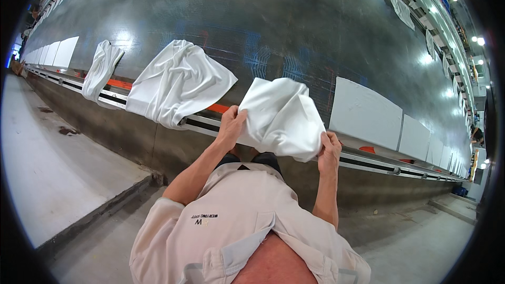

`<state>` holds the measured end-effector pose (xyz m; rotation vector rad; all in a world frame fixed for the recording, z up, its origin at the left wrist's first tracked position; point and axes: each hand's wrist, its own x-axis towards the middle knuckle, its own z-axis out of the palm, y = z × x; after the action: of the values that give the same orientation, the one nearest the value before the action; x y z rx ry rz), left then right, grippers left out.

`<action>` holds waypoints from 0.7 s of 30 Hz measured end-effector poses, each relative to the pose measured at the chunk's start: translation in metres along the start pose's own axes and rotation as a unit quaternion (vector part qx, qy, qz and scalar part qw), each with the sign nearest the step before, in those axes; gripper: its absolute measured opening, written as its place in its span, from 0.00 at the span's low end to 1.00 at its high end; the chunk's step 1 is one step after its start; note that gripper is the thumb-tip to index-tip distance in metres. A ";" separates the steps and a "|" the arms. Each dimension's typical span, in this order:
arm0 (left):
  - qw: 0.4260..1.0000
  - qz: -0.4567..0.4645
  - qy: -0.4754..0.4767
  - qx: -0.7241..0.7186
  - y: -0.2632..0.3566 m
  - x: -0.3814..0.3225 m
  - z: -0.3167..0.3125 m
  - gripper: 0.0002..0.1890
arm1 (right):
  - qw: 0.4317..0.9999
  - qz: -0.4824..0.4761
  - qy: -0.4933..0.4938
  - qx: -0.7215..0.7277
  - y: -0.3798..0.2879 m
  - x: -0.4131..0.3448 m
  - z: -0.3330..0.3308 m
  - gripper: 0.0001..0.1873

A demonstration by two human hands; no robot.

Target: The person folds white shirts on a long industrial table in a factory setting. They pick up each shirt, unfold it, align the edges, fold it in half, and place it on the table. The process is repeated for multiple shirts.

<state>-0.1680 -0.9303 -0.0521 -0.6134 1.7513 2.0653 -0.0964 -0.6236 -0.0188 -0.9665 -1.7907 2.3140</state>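
A white fabric piece hangs between my two hands over the near edge of a long dark table. My left hand pinches its left side between thumb and fingers. At the lower right corner, my right hand grips the cloth. To the left a larger crumpled white fabric piece drapes over the table's edge rail. Further left lies a narrow, folded white fabric piece, also hanging over the rail.
Flat white panels lie in a row along the table's near edge at right, and more white panels at far left. A metal rail borders the dark tabletop. White cloths lie along the far side. A raised concrete step is at left.
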 end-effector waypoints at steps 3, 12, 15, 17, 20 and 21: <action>0.999 -0.020 0.016 -0.038 0.002 0.007 -0.020 0.08 | 0.999 -0.003 0.010 0.050 -0.006 0.003 -0.003 0.07; 0.976 0.208 0.067 -0.013 0.067 0.052 -0.034 0.09 | 0.985 -0.103 -0.065 0.124 -0.051 0.082 -0.012 0.09; 0.982 0.104 0.127 0.096 0.057 0.067 -0.042 0.10 | 0.999 0.035 0.025 -0.023 -0.025 0.105 -0.013 0.13; 0.978 0.091 0.143 0.120 0.046 0.075 -0.050 0.12 | 0.992 0.098 -0.045 -0.064 -0.020 0.106 -0.028 0.13; 0.978 0.052 0.167 0.115 0.032 0.076 -0.061 0.13 | 0.984 0.127 -0.085 -0.095 -0.017 0.100 -0.037 0.15; 0.980 0.037 0.161 0.111 0.030 0.075 -0.063 0.14 | 0.978 0.148 -0.082 -0.120 -0.019 0.097 -0.039 0.16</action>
<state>-0.2412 -0.9977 -0.0766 -0.8627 2.1788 1.8595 -0.1608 -0.5440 -0.0490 -1.1816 -2.1669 2.4495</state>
